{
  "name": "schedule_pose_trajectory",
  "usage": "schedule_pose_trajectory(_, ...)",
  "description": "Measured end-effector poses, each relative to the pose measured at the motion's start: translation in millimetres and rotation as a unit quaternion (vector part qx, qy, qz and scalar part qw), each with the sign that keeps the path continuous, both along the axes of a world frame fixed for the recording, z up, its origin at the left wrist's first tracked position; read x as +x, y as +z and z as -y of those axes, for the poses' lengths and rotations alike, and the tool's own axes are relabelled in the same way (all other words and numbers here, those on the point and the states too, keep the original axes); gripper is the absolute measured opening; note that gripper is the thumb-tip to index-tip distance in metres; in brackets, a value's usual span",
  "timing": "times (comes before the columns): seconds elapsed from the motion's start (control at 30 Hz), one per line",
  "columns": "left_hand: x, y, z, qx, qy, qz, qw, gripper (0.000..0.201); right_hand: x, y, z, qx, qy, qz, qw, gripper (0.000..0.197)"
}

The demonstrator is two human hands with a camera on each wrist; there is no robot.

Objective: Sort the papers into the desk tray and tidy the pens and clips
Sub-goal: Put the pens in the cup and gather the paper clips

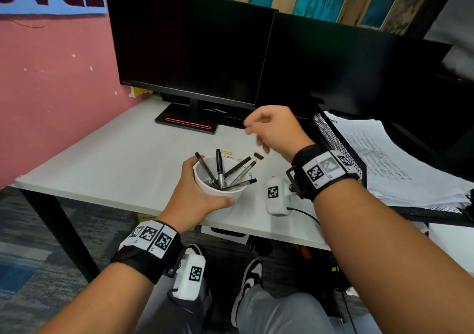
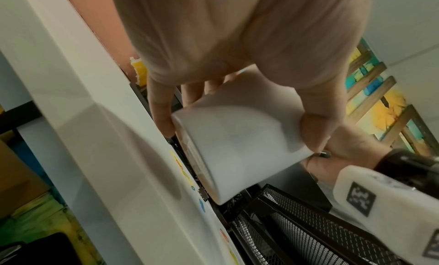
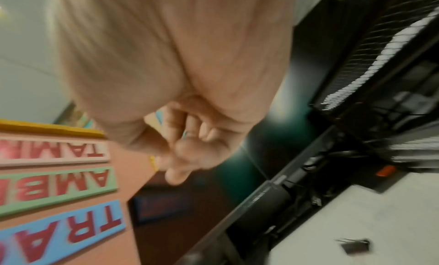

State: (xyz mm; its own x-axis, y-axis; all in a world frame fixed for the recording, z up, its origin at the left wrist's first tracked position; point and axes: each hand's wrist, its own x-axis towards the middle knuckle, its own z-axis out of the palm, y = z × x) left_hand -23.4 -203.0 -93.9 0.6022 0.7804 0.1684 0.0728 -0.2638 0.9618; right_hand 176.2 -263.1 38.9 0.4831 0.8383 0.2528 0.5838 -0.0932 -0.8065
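The left hand (image 1: 197,195) is wrapped around a white cup (image 1: 220,187), thumb on the near wall and fingers on the far side, and tilts it so its mouth opens toward the right hand. The pens (image 1: 228,171) stand inside it as a fan, their long axes running from the cup's bottom up and away from the person, tips leaning toward the right hand.

The right hand (image 1: 275,131) hovers above and just beyond the cup, its fingers (image 3: 180,137) curled in. Something blue-green and yellow seems pinched among them in the right wrist view — too blurred to say for certain whether it is a clip.

Loose coloured paper clips (image 1: 227,153) lie on the desk (image 1: 107,159) just past the cup's far rim, between the two hands, with a black binder clip (image 1: 258,156) beside them, directly under the right hand — the nearer one for either. The papers (image 1: 384,159) sit in the mesh tray (image 1: 331,139) to the outside of the right wrist.
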Motion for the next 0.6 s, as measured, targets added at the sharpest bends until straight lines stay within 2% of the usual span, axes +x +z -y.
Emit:
schedule_pose_trajectory(0.03, -2, -1, -1, 0.000, 0.000, -0.004, 1.000, 0.108, 12, -8, 0, 0.007, -0.059, -0.004, 0.998, 0.014)
schedule_pose_trajectory(0.1, -6, -2, -2, 0.003, 0.004, -0.013, 1.000, 0.111, 37, -30, 1, -0.069, -0.138, 0.002, 0.988, 0.015)
schedule_pose_trajectory(0.2, -9, -2, -4, 0.004, 0.010, -0.022, 1.000, 0.112, 56, -66, 9, -0.277, -0.128, 0.067, 0.950, 0.017)
schedule_pose_trajectory(0.27, -10, -1, -5, 0.006, 0.012, -0.021, 1.000, 0.113, 58, -87, 13, -0.344, -0.126, 0.106, 0.925, 0.023)
schedule_pose_trajectory(0.4, -10, 1, -7, 0.005, 0.014, -0.019, 1.000, 0.112, 57, -114, 16, -0.381, -0.166, 0.143, 0.898, 0.019)
schedule_pose_trajectory(0.6, -10, 5, -8, 0.002, 0.013, -0.015, 1.000, 0.110, 62, -131, 16, -0.365, -0.195, 0.152, 0.898, 0.014)
